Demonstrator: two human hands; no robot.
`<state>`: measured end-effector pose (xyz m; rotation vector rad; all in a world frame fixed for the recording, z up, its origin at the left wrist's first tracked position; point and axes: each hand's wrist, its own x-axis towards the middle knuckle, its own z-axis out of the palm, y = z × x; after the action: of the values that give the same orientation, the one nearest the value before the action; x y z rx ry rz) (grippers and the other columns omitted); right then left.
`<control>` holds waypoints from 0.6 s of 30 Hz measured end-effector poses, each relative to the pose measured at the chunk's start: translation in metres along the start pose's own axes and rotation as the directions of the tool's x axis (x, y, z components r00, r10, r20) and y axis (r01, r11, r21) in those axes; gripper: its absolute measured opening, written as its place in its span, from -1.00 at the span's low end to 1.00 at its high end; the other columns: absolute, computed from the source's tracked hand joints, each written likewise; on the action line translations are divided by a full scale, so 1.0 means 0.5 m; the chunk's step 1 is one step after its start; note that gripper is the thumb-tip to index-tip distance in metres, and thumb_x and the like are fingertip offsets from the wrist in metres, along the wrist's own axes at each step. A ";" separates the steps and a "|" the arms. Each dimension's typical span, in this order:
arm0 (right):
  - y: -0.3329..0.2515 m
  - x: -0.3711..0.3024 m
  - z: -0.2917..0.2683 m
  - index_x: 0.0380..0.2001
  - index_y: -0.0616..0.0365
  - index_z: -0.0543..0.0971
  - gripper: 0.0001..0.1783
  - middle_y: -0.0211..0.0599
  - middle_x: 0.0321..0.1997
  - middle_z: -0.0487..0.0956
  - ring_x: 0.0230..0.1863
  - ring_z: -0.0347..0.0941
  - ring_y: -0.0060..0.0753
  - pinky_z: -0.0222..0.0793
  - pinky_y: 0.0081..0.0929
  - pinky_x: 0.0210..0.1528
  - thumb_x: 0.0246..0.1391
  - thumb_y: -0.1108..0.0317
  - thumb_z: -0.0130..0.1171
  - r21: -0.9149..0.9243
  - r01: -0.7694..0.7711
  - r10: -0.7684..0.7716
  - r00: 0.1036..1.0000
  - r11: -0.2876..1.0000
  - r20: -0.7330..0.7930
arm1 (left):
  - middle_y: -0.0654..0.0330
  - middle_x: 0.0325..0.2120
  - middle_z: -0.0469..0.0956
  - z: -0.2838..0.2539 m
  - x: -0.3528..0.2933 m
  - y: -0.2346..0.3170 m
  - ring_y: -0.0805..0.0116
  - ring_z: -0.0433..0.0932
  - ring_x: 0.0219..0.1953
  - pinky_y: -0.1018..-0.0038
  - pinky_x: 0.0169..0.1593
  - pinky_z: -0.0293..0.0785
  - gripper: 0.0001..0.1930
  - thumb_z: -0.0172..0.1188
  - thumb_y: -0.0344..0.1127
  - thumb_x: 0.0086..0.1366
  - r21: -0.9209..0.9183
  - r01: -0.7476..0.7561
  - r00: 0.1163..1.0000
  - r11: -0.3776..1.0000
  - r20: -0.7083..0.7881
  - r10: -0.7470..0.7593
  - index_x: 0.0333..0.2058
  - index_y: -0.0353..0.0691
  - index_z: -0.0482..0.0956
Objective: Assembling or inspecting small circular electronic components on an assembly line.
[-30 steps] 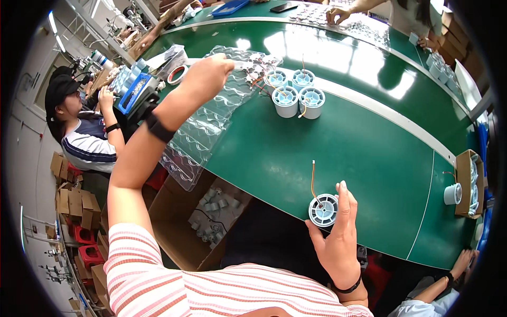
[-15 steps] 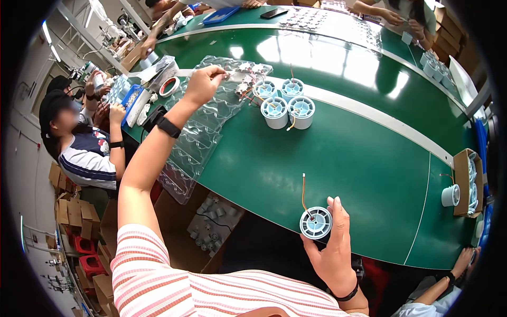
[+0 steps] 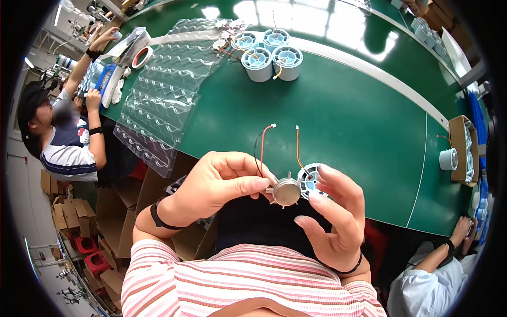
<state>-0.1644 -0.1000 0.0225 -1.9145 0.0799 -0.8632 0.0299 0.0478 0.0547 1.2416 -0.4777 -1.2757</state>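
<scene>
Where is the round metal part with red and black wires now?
In the head view, slightly right of and below centre, the round metal part is in the left hand, beside the light-blue housing.

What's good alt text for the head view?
A person's left-hand grip holds a silvery, round metal part beside a pale-blue, spoked plastic cylinder near the right-hand grip. Four similar cylinders stand on a green table.

1. A round red-and-white tape roll (image 3: 151, 52) sits near a blue rectangular plastic bin (image 3: 106, 78);
2. brown cardboard boxes (image 3: 82, 212) crowd the lower left;
3. red plastic stools (image 3: 99, 270) stand beside them.
</scene>
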 end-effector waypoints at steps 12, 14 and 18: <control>0.006 -0.030 -0.005 -0.04 0.21 0.65 -0.53 -0.12 0.03 0.50 -0.07 0.62 -0.24 0.61 -0.44 -0.06 -0.09 0.71 0.39 0.066 -0.123 0.128 0.990 0.990 -0.066 | 0.02 -0.15 0.62 0.063 0.038 -0.107 0.44 0.62 -0.24 0.57 -0.22 0.58 -0.87 0.16 -0.47 0.41 -0.133 -0.228 0.973 0.965 -0.007 0.229 -0.12 -0.39 0.55; 0.007 -0.029 -0.004 -0.04 0.21 0.66 -0.53 -0.13 0.00 0.52 -0.09 0.62 -0.24 0.60 -0.45 -0.08 -0.10 0.70 0.40 -0.040 -0.136 0.130 0.985 0.990 -0.113 | 0.04 -0.15 0.61 0.075 0.057 -0.113 0.50 0.60 -0.26 0.63 -0.26 0.56 -0.89 0.14 -0.48 0.43 0.151 -0.489 0.866 0.859 -0.031 0.499 -0.14 -0.39 0.55; 0.007 -0.027 0.004 -0.08 0.22 0.66 -0.55 -0.16 -0.06 0.55 -0.12 0.60 -0.28 0.58 -0.47 -0.12 -0.12 0.69 0.41 -0.263 -0.186 0.131 0.969 0.947 -0.211 | 0.08 -0.15 0.62 0.075 0.110 -0.130 0.58 0.58 -0.31 0.69 -0.33 0.52 -0.91 0.12 -0.51 0.43 0.242 -0.514 0.836 0.823 -0.075 0.544 -0.16 -0.39 0.55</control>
<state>-0.1719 -0.0947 0.0120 -2.0477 0.4916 -0.9636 -0.0135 -0.0050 -0.0083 1.2470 -0.8100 -0.6656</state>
